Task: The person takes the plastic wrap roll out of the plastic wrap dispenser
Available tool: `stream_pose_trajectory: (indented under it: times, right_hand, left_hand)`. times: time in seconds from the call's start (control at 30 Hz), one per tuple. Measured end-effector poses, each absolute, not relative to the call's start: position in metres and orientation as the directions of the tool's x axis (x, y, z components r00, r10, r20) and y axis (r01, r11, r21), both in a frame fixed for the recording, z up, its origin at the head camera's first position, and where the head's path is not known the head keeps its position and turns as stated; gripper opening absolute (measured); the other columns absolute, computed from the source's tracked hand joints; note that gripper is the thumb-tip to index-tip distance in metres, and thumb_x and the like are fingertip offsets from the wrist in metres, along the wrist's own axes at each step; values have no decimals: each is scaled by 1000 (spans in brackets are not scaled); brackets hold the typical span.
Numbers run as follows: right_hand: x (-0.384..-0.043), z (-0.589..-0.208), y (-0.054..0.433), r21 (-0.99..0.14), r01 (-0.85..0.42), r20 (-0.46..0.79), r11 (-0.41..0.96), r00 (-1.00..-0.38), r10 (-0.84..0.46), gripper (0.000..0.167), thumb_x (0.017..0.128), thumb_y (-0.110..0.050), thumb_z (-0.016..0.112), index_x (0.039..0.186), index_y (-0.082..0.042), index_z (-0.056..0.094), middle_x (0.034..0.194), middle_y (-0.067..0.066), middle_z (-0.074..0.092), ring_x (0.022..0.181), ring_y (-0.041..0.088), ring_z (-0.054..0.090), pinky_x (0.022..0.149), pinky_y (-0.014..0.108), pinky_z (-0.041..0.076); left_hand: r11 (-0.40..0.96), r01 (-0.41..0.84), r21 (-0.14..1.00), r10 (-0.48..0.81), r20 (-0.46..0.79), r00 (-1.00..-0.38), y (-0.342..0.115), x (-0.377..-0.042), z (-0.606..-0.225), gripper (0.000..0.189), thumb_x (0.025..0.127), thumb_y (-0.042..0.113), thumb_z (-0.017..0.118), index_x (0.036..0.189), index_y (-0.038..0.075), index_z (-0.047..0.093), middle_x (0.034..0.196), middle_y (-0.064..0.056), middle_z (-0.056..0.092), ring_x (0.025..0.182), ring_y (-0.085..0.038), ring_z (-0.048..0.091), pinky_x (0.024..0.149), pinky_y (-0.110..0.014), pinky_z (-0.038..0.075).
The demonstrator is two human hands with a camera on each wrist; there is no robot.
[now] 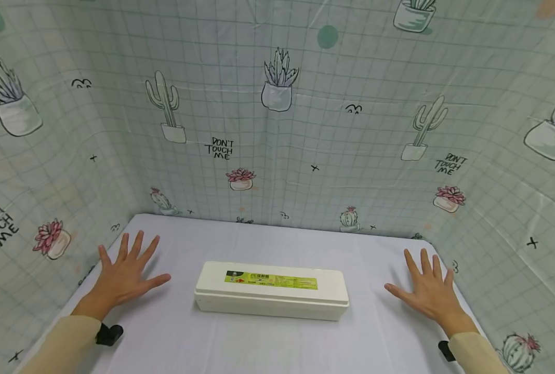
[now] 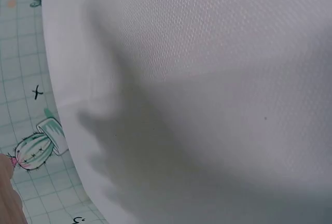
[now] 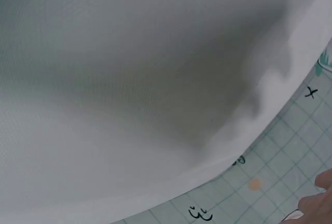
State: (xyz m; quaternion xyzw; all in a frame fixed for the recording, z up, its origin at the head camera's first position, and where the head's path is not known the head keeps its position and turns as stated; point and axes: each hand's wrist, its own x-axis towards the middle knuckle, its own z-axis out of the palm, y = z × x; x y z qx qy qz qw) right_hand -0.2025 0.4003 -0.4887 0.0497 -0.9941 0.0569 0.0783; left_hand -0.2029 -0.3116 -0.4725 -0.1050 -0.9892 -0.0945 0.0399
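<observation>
Two flat, spread hands, left hand and right hand, flank a white box with an unreadable yellow label.

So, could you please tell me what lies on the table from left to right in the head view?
Left hand flat with fingers spread → long white box with a yellow-green label → right hand flat with fingers spread, all on the white table.

The head camera looks forward and down from above the wrists, taking in the white tabletop and the cactus-print backdrop beyond both hands. Each wrist camera faces down at close range, sharing with it the tabletop edge and backdrop strip outside its hand.
</observation>
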Motion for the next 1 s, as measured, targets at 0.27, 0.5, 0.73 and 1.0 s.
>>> stream_pose_trajectory:
  times: [0.27,0.5,0.73,1.0]
  right_hand:
    - [-201,-492,397,-167,-100,131,981,-988,-78,110,89,-75,58,166,-10,14,163,40,11,146,67,8,104,87,3]
    - [-207,-486,389,-205,-94,114,974,-991,-71,111,89,-75,58,166,-10,10,164,40,10,147,67,3,103,88,3]
    - [-213,-479,384,-212,-86,111,973,-992,-63,111,90,-75,57,166,-11,8,163,41,8,147,67,2,103,88,5]
    - [-213,-468,364,-290,-110,132,951,-989,-74,109,91,-70,60,166,-9,9,163,42,11,146,68,7,104,87,7]
  left_hand:
    - [961,201,191,185,97,-978,-310,-201,-473,105,90,74,56,167,22,7,171,-26,-4,153,-55,-13,102,-83,-20]
    - [957,180,226,163,92,-982,-309,-204,-466,105,93,73,53,167,21,0,170,-28,-7,153,-55,-14,101,-85,-18]
    - [946,165,278,135,123,-983,-306,-206,-460,104,95,70,51,167,19,-4,169,-27,-12,152,-56,-15,100,-85,-19]
    - [901,188,390,112,211,-971,-292,-205,-456,100,99,61,54,166,12,-2,167,-35,-7,149,-61,-19,98,-89,-14]
